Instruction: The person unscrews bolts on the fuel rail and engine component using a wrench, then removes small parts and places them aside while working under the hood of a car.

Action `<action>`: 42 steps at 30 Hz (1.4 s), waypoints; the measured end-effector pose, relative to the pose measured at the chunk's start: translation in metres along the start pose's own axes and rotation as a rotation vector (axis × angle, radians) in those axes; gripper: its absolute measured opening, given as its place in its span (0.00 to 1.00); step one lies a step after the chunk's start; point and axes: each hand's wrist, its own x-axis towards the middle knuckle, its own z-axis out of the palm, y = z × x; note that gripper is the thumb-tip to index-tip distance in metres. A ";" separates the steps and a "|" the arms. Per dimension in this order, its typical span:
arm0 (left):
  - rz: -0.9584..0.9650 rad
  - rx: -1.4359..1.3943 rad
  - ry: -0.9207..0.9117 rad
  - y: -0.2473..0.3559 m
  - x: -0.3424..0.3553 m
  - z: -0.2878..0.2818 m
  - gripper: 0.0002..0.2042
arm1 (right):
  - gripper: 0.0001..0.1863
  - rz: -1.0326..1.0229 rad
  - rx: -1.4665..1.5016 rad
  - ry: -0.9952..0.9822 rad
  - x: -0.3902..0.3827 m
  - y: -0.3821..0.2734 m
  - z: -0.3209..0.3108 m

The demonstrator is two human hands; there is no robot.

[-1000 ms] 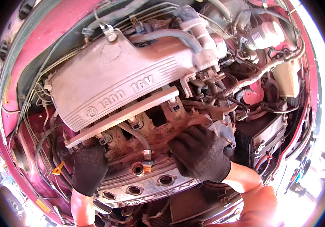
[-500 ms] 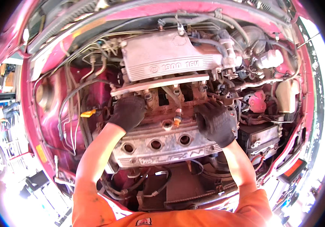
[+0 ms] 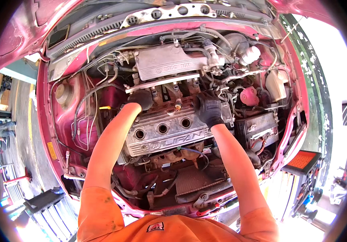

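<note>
Both my hands wear black gloves and reach over a silver valve cover with round wells in its top. At the valve cover's far left corner is my left hand, just below the left end of a metal fuel rail; its fingers are hidden. My right hand lies at the far right corner, its fingers curled down behind the cover. What they close on is out of sight. Between the hands a connector with an orange tip stands by the cover's back edge. Beyond the rail sits a ribbed grey intake cover.
A battery sits right of the engine, near a pink round cap. Hoses and wires surround the block. A radiator lies nearest me. A flat gasket-like plate with holes rests beyond the engine bay. A tool cart stands outside, right.
My view has pulled back, so more of the engine bay and my arms shows. Both hands stay at about the same places behind the valve cover.
</note>
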 end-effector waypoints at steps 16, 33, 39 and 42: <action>0.314 0.478 -0.056 -0.022 0.019 0.011 0.10 | 0.11 0.149 -0.043 -0.137 -0.006 0.006 0.002; 0.394 0.599 -0.201 -0.026 0.021 0.009 0.13 | 0.13 0.147 0.014 -0.099 -0.009 0.011 0.002; 0.182 0.331 -0.150 -0.025 0.020 0.017 0.15 | 0.07 0.090 0.021 0.068 -0.009 0.009 0.005; 0.052 0.227 -0.113 -0.018 0.014 0.014 0.16 | 0.07 0.121 0.054 0.046 -0.011 0.008 0.005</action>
